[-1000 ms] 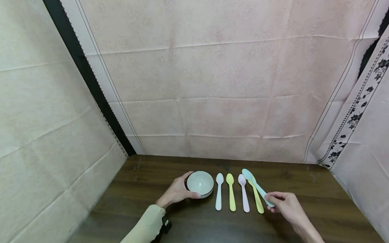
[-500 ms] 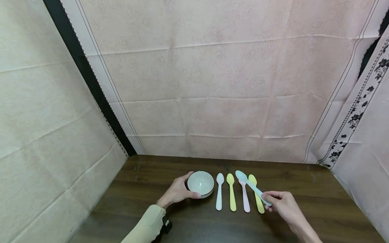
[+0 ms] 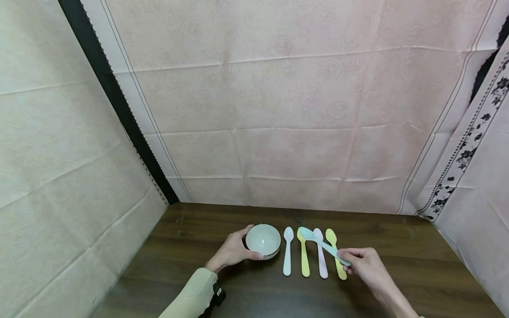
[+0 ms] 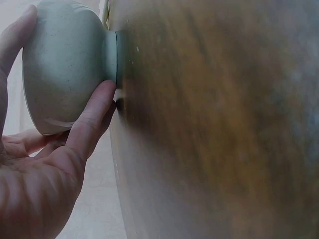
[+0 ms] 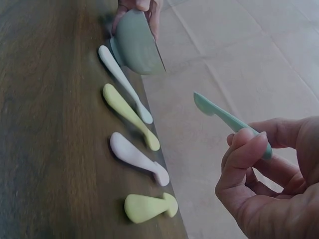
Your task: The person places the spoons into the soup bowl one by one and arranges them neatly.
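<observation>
My left hand (image 3: 234,251) grips a small pale green bowl (image 3: 263,240) from its left side, thumb near the front and fingers round the back. In the left wrist view the bowl's outer wall (image 4: 65,64) and foot show, the foot at the table. Above the row of spoons, my right hand (image 3: 363,265) pinches a light blue-green spoon (image 3: 324,246) by the handle end. Its head points left toward the bowl and overlaps a yellow spoon (image 3: 305,260) in the head view. In the right wrist view the held spoon (image 5: 227,117) is raised off the table.
Side by side on the brown wooden table (image 3: 179,247) lie a whitish-blue spoon (image 3: 287,256), the yellow one, a lilac spoon (image 3: 322,263) and a second yellow spoon (image 3: 332,238). A pale patterned cloth (image 3: 278,132) hangs behind the table's back edge.
My right hand has moved left with the blue-green spoon, whose head has passed from over the right yellow spoon to over the left yellow one. The left hand and bowl stay nearly still.
</observation>
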Action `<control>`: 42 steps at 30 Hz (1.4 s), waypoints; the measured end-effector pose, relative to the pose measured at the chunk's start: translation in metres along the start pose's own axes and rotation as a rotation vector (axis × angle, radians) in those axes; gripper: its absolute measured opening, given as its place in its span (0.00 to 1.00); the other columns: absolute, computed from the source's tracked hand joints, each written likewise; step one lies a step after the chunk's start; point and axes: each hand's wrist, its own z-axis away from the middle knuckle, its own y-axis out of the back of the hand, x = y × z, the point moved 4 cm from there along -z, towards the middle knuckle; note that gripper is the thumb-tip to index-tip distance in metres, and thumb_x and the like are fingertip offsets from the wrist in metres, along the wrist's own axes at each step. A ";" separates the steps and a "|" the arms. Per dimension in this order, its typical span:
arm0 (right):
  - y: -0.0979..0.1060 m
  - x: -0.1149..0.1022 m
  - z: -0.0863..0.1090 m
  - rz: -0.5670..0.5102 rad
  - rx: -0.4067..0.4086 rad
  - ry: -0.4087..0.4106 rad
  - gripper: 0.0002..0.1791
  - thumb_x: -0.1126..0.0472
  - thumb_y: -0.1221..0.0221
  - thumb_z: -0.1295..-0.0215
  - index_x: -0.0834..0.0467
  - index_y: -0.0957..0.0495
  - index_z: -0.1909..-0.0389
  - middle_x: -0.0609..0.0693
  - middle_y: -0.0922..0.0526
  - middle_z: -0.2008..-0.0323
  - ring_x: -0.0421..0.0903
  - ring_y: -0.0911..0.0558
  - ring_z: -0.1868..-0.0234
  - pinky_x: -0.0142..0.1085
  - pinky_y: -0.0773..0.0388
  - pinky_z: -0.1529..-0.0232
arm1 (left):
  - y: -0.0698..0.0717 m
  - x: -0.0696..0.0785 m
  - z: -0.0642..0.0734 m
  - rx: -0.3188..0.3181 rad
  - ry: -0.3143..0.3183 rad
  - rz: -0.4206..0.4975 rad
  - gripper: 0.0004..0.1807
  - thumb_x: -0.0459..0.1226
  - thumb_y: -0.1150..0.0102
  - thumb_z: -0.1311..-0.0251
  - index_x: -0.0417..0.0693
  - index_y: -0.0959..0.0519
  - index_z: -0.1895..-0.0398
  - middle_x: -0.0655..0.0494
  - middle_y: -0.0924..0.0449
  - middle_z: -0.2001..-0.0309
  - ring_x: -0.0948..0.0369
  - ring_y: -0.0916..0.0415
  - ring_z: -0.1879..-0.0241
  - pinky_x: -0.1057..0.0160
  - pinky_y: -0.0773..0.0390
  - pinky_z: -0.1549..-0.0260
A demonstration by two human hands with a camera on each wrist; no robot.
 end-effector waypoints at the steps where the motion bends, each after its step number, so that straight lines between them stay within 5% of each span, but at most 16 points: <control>1: -0.001 -0.001 -0.001 0.005 -0.002 0.004 0.18 0.60 0.36 0.22 0.72 0.14 0.44 0.45 0.19 0.74 0.38 0.22 0.73 0.31 0.22 0.66 | 0.000 0.000 0.000 0.001 0.000 -0.001 0.61 0.49 0.11 0.50 0.38 0.36 0.17 0.38 0.23 0.25 0.44 0.21 0.31 0.38 0.23 0.31; 42: -0.033 -0.013 -0.017 0.037 -0.002 0.019 0.14 0.61 0.33 0.26 0.69 0.11 0.52 0.44 0.19 0.77 0.38 0.23 0.74 0.30 0.25 0.68 | 0.002 -0.003 0.000 -0.006 0.002 0.025 0.61 0.49 0.12 0.49 0.36 0.36 0.17 0.38 0.24 0.25 0.44 0.21 0.32 0.37 0.22 0.31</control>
